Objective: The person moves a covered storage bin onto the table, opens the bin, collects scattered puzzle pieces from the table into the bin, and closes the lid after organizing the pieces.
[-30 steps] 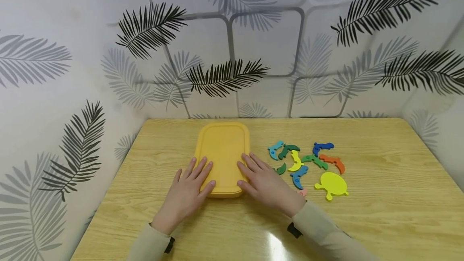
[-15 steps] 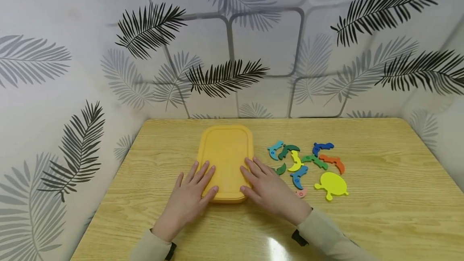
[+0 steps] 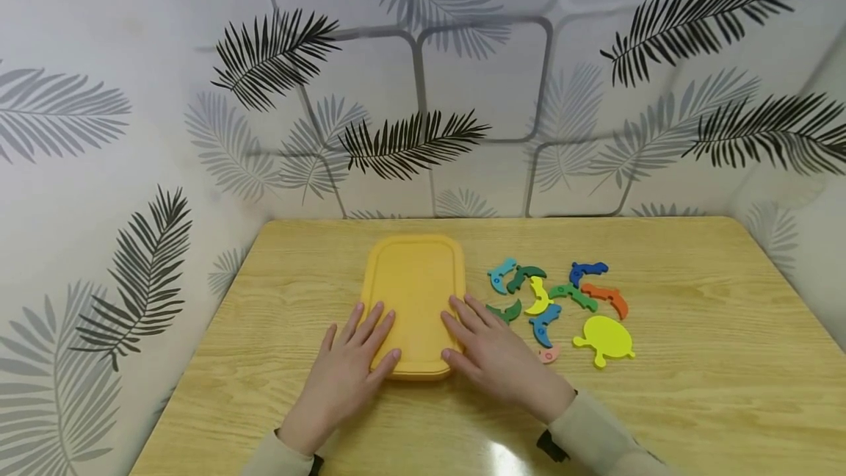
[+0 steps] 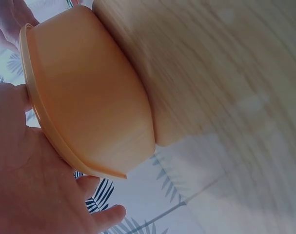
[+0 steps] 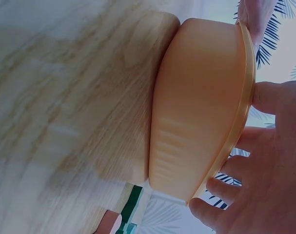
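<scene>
By the left hand (image 3: 346,373), fingers straight and spread, the left rim of a yellow, round-cornered, lidded plastic box (image 3: 413,292) is touched, the box being set left of the middle of the wood-grain table (image 3: 714,358), its far end near the back edge. The right rim is touched by the right hand (image 3: 505,366), its fingers also spread. Beyond it, flat, curved, multicoloured pieces (image 3: 546,320) are scattered, a flat lime-yellow turtle-shaped piece (image 3: 606,338) laid frontward of the orange one (image 3: 606,295).

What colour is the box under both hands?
The box is plain yellow-orange; the head view shows it best.
</scene>
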`<state>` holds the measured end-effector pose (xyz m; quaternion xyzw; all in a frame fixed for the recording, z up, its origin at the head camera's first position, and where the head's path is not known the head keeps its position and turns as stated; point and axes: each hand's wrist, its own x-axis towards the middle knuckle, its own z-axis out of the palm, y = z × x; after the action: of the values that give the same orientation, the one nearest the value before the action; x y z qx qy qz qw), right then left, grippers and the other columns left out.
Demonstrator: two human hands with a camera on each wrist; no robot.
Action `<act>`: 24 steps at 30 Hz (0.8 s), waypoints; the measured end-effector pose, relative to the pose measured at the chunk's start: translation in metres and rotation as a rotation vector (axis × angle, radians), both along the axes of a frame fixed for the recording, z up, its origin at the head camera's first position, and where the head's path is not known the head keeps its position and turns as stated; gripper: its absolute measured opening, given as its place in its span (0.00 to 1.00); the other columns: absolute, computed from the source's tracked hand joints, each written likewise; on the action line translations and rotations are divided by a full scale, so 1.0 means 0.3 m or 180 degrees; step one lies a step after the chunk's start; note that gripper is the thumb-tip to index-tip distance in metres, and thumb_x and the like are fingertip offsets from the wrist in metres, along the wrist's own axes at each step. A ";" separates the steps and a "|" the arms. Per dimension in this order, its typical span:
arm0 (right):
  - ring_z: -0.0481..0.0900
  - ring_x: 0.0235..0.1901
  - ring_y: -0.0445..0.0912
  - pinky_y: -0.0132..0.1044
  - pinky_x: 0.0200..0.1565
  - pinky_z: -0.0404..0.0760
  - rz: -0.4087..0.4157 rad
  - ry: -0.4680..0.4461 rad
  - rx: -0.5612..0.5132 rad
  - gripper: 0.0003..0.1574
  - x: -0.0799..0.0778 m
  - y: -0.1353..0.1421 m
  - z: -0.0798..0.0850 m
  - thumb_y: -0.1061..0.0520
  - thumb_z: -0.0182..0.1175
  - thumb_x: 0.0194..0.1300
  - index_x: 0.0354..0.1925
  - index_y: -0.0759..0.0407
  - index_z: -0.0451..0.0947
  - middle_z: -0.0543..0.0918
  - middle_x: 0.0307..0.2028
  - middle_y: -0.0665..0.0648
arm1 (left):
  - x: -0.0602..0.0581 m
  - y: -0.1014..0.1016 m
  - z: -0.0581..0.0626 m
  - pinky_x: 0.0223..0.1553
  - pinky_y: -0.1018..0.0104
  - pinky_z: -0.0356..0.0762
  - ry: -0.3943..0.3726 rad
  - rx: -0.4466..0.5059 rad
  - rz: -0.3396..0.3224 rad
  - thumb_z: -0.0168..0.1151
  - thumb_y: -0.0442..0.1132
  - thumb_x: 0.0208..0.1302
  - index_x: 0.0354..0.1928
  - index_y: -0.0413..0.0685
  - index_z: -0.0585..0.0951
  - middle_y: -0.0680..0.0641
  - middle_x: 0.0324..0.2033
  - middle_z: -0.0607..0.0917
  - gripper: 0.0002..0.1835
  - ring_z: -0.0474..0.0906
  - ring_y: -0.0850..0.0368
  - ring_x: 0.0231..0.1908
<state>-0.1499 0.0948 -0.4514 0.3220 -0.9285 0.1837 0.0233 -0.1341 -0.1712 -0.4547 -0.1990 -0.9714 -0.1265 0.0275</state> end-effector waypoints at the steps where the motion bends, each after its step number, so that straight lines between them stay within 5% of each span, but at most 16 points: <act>1: 0.49 0.74 0.60 0.53 0.69 0.55 -0.0008 -0.0021 -0.0007 0.39 0.003 0.001 0.000 0.38 0.45 0.76 0.73 0.59 0.63 0.55 0.74 0.62 | 0.003 0.001 -0.001 0.65 0.32 0.49 0.0003 0.0004 0.0002 0.37 0.65 0.74 0.76 0.58 0.62 0.52 0.75 0.55 0.35 0.43 0.49 0.75; 24: 0.51 0.73 0.60 0.54 0.68 0.57 0.0008 0.0122 -0.0113 0.38 0.049 0.017 -0.010 0.39 0.47 0.75 0.71 0.61 0.65 0.59 0.73 0.64 | 0.047 0.019 -0.016 0.65 0.31 0.50 0.0082 0.0079 0.0014 0.38 0.65 0.74 0.75 0.57 0.62 0.52 0.75 0.56 0.35 0.43 0.49 0.75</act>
<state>-0.1352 0.0999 -0.4545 0.3261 -0.9240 0.1940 0.0466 -0.1200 -0.1654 -0.4594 -0.1981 -0.9698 -0.1359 0.0428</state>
